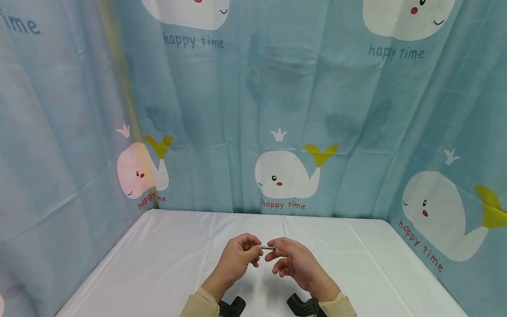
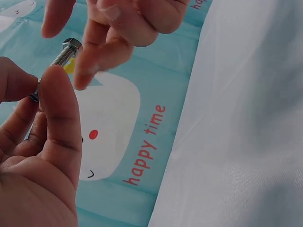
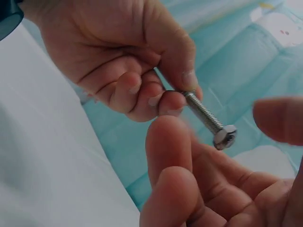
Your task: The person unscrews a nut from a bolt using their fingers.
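A silver hex-head bolt (image 3: 204, 113) with a threaded shank is held above the table, its head pointing to the right hand. My left hand (image 1: 237, 257) pinches the far end of the shank between thumb and fingers. In the left wrist view, some shiny metal shows under the left fingertips, too covered to tell whether it is a separate piece. Close around the head of the bolt (image 2: 72, 44) is my right hand (image 1: 294, 260), its fingers loosely bent. Its thumb (image 3: 279, 118) stands apart from the bolt head, and no grip on the bolt is seen there.
Under both hands lies a white-covered table (image 1: 166, 264). Blue curtains (image 1: 214, 176) printed with whales and lettering stand along its back and both sides. Black wrist devices (image 1: 303, 304) sit at the cuffs of the beige sleeves (image 1: 200, 304).
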The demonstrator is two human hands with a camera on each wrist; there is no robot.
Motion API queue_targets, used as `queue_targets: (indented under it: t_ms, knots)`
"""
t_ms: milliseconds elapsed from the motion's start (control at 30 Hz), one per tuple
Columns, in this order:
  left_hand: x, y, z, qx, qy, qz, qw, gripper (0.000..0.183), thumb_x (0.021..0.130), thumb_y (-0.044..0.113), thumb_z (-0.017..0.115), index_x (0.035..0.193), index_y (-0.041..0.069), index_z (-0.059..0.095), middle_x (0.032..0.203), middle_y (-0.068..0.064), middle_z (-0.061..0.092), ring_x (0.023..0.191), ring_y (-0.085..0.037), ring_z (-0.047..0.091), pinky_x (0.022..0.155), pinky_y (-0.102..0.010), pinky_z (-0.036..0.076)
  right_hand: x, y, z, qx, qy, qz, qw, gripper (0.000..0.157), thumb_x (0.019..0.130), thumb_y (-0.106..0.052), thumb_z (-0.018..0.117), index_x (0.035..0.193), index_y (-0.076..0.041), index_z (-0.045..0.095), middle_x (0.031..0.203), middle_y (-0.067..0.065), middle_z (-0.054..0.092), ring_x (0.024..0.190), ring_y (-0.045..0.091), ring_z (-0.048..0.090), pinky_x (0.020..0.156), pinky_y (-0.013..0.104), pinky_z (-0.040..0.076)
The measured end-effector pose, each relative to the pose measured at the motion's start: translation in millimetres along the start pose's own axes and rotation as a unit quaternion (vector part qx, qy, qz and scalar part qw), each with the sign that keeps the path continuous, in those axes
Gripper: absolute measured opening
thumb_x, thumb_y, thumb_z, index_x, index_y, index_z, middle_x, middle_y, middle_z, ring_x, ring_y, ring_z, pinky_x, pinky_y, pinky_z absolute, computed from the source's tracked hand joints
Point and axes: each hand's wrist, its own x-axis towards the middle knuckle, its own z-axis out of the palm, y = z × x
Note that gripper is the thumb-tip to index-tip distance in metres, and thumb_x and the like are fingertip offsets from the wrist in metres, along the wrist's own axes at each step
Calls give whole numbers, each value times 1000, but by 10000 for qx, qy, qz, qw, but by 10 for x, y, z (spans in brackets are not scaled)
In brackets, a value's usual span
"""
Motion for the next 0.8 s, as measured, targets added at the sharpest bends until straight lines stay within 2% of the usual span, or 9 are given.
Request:
queue_targets:
  t_ms: [100,167,267,333,433,567,667,733,800]
  knots:
    - [-10,11,2,-49,-12,-4,10000,12,94,3,63,102,-5,62,82,-12,66,70,-20,59,63,-32,57,9,19,1,-67,-39,18,10000,48,101,-39,55,122,4,61,86,11,70,62,16,63,58,26,52]
    - [-11,12,2,-67,-21,-13,10000,14,94,3,63,103,-6,61,82,-12,66,70,-20,59,63,-32,57,18,27,3,-70,3,-23,10000,44,102,-34,56,119,5,62,82,9,69,61,15,63,57,25,52]
    - [-4,-5,-3,-30,-22,-12,10000,12,95,4,63,103,-4,62,83,-13,66,70,-21,59,63,-32,56,24,25,4,-23,102,-115,9999,32,100,-22,59,119,4,63,87,11,69,62,15,63,57,24,51]
    - [1,-12,-6,-13,-17,-15,10000,11,96,5,62,103,-4,62,84,-13,66,70,-21,59,62,-32,56,25,21,1,41,165,-134,9998,31,99,-20,60,121,1,62,95,13,70,63,16,63,58,25,51]
    - [2,-14,-7,-19,-12,-20,10000,13,95,4,62,104,-5,62,84,-14,66,70,-21,59,62,-33,56,23,20,2,11,215,-107,9997,39,99,-30,61,123,0,61,101,15,70,63,18,64,58,26,51]
    - [-7,2,0,-71,-18,-28,10000,14,94,4,63,104,-6,61,83,-12,66,70,-20,59,62,-32,57,28,28,11,-264,286,-68,9992,49,98,-44,59,114,1,64,84,10,68,60,16,61,57,26,51]
    - [-11,13,4,-82,-26,-36,10000,12,94,4,63,103,-5,62,82,-12,66,70,-20,59,63,-32,57,35,27,14,-356,359,-119,9986,37,100,-34,61,109,1,66,77,9,65,58,15,57,55,26,49]
    - [-11,17,4,-63,-19,-38,10000,12,95,4,63,103,-4,62,83,-12,66,70,-21,59,63,-32,57,36,18,11,-297,369,-163,9987,26,99,-23,62,112,0,65,83,11,66,59,16,56,55,25,49]
    - [-10,17,2,-51,-12,-40,10000,12,95,5,63,103,-4,62,84,-13,66,71,-23,59,63,-32,57,35,8,7,-217,344,-194,9990,25,96,-13,63,118,-1,64,94,15,67,62,17,58,56,25,49]
